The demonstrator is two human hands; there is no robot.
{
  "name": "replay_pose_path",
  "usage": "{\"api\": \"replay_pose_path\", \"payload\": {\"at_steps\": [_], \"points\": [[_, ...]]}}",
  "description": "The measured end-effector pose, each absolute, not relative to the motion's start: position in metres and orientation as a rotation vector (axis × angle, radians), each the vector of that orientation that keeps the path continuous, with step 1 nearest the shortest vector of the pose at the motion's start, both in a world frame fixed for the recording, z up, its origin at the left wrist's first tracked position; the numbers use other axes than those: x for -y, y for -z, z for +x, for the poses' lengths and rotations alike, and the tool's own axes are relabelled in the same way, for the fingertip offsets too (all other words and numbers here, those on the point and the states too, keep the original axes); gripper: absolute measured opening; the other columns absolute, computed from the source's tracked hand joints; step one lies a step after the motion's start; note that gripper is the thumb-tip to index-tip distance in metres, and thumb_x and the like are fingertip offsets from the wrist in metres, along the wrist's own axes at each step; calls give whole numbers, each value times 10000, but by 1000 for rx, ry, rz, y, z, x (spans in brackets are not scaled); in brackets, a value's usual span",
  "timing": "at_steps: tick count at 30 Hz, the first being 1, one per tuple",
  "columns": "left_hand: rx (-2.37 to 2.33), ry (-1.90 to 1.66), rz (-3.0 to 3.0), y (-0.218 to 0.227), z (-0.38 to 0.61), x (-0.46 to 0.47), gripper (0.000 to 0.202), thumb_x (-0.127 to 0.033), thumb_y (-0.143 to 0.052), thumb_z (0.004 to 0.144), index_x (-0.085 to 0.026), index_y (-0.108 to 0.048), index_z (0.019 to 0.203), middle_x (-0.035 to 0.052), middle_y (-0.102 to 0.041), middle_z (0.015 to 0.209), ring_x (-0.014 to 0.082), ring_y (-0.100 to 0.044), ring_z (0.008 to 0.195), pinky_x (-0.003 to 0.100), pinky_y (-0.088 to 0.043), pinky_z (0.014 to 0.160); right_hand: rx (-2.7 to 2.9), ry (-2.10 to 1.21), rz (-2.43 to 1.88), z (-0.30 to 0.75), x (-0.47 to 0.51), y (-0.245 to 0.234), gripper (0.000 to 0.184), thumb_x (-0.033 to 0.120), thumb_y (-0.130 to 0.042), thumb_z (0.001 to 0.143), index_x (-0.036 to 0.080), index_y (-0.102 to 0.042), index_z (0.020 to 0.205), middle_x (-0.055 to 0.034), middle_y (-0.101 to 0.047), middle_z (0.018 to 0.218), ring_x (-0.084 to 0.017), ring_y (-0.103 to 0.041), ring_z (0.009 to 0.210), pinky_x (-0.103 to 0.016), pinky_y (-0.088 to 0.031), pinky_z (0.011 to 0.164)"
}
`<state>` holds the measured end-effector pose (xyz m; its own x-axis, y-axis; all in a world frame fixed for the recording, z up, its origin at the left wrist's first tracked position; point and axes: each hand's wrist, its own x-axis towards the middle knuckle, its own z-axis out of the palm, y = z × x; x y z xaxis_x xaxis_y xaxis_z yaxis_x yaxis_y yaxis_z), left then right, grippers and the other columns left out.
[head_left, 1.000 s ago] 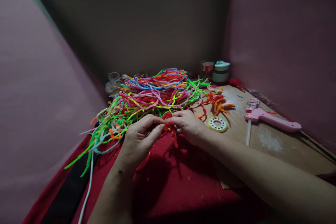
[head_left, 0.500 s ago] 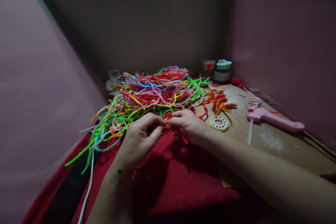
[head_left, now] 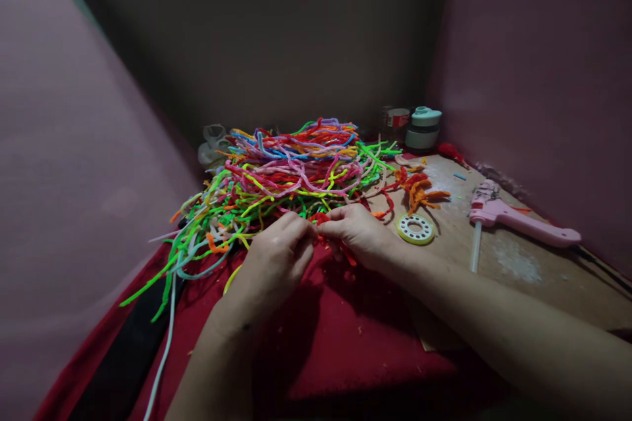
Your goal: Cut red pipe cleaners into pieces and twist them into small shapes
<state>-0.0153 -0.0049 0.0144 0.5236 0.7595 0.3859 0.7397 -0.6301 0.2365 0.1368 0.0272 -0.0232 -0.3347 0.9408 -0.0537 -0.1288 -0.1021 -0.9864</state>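
Near the fuzzy-stick pile, L hand & R hand pinch red fuzzy stick, fingers almost together. Glue gun sits R of pile.

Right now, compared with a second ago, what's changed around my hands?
Your left hand has turned, showing more of its back. The loose red end by your right hand has swung from hanging nearly straight down to slanting right. Both hands stay together at the red fuzzy stem; the pink glue gun and fuzzy-stem pile lie as before.
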Motion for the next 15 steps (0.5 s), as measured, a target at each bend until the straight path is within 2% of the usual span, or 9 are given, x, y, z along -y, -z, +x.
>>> {"api": "replay_pose_path", "payload": {"at_steps": [3, 8, 11, 13, 15], "points": [[-1368, -644, 2782, -11, -12, 6, 136, -138, -419, 835, -171, -523, 755, 24, -494, 748, 129, -472, 661, 240, -363, 596, 1325, -1551, -1029, 137, -27, 21, 142, 141, -555, 628, 165, -506, 496, 46, -446, 356, -65, -357, 298, -207, -218, 321], [-1367, -650, 2834, -3, -7, 6, 165, -110, -388, 849, -167, -503, 746, 24, -487, 734, 129, -451, 637, 246, -341, 568, 1282, -1562, -992, 137, -29, 25, 137, 145, -596, 606, 153, -522, 492, 39, -466, 391, -64, -377, 330, -210, -259, 344], [-1368, -807, 2663, -7, -7, 7, 72, -155, -469, 831, -175, -532, 860, 28, -536, 805, 133, -497, 695, 251, -384, 615, 1198, -1635, -908, 138, -30, 24, 134, 174, -612, 628, 151, -538, 519, 37, -473, 395, -71, -384, 326, -215, -301, 343], [-1359, -993, 2382, -12, -9, 6, 189, -200, -553, 790, -189, -531, 978, 31, -565, 886, 132, -531, 719, 253, -424, 631, 1123, -1712, -853, 138, -30, 21, 101, 197, -636, 632, 141, -572, 577, 30, -507, 435, -71, -408, 342, -214, -347, 351], [-1324, -1148, 1980, -17, -12, 5, 307, -234, -613, 748, -192, -510, 1034, 25, -577, 887, 129, -561, 686, 259, -465, 606, 1051, -1767, -808, 138, -30, 17, 106, 207, -661, 624, 132, -587, 613, 24, -534, 477, -67, -427, 358, -209, -376, 354]]}}
